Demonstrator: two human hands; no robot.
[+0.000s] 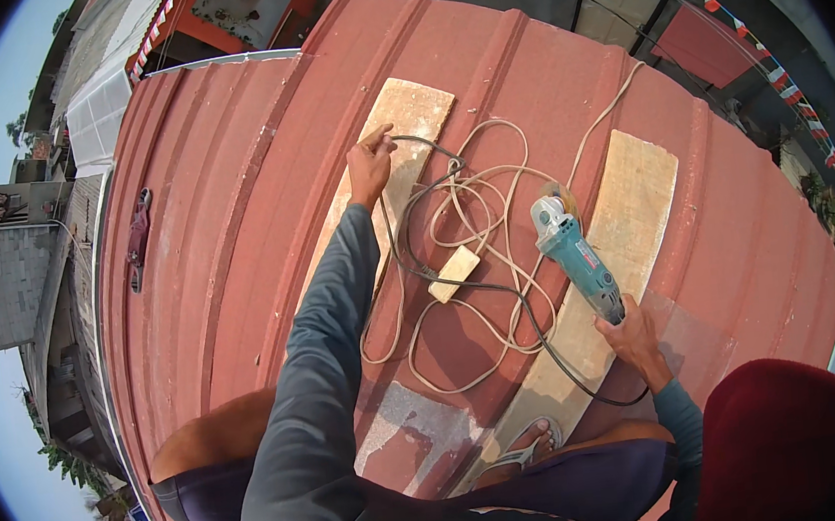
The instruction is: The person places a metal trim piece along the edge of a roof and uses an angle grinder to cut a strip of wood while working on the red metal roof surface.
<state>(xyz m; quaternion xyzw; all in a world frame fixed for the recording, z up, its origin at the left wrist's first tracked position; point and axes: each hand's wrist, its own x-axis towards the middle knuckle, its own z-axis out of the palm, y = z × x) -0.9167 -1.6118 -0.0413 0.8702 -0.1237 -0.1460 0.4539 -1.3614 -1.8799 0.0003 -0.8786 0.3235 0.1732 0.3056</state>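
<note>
My right hand (636, 340) wraps round the rear end of a teal angle grinder (581, 257), whose grey head and disc point away from me. The grinder rests over the edge of the right wooden plank (640, 189). From its rear a black power cord (569, 374) loops back across the roof. My left hand (370, 168), arm stretched forward, pinches that cord above the left plank (413, 110). Between the hands lies a tangle of beige extension cord (503, 192) with a pale socket block (454, 274), which the black cord crosses.
Ribbed red metal roofing (269, 174) spreads beneath everything. My sandalled foot (531, 442) stands on the right plank's near end. A narrow dark red object (140, 239) lies far left. The roof drops off at its left, far and right edges; bunting (780, 80) hangs beyond.
</note>
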